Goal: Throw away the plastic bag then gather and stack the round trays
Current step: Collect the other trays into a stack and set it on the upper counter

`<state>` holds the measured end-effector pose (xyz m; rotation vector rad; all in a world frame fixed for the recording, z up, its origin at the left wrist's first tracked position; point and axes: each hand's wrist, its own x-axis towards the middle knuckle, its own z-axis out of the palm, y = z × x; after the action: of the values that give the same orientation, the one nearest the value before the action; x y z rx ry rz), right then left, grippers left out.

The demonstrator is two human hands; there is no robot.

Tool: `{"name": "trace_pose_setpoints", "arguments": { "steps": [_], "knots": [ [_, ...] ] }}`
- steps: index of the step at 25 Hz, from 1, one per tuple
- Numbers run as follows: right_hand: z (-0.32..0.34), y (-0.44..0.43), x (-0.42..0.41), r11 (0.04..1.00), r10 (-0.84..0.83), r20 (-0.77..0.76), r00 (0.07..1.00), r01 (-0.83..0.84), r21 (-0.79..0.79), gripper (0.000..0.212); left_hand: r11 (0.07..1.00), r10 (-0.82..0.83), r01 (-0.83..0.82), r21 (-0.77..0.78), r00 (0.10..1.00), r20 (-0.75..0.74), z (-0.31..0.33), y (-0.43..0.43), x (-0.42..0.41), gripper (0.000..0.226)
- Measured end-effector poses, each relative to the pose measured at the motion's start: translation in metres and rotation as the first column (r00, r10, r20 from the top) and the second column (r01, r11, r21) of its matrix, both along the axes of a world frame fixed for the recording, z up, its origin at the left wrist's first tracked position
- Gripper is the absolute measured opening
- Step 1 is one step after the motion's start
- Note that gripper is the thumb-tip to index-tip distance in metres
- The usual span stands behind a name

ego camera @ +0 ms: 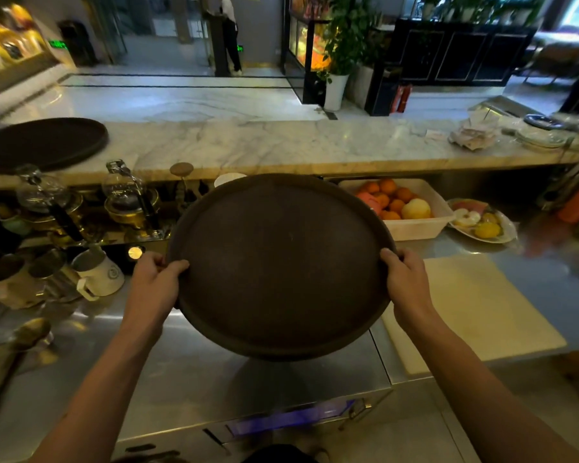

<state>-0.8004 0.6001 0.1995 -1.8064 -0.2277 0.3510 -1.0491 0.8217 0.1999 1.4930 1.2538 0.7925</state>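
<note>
Steel counter [281, 389]; hands-held round tray [281, 262] tilted

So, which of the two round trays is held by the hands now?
The near round tray, gripped by the left hand and right hand. The other tray lies untouched on the marble counter.

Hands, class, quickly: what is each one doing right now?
Left hand: closed on the left rim of the round tray.
Right hand: closed on the tray's right rim.
</note>
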Motion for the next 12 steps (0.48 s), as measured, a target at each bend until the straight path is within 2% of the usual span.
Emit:
{"name": "trace_pose_setpoints", "arguments": {
  "steps": [6,12],
  "knots": [
    [0.045,0.039,-0.017,0.993,0.050,0.062,0.997,-0.056,0.102,0.019,0.998,0.031,-0.035,0.055,0.997,0.074,0.042,0.031,-0.025,0.021],
    [0.068,0.082,-0.024,0.977,0.111,0.075,0.991,-0.123,0.175,0.024,0.987,0.130,-0.139,0.082,0.986,0.107,0.075,0.059,-0.049,0.024]
  ]
}}
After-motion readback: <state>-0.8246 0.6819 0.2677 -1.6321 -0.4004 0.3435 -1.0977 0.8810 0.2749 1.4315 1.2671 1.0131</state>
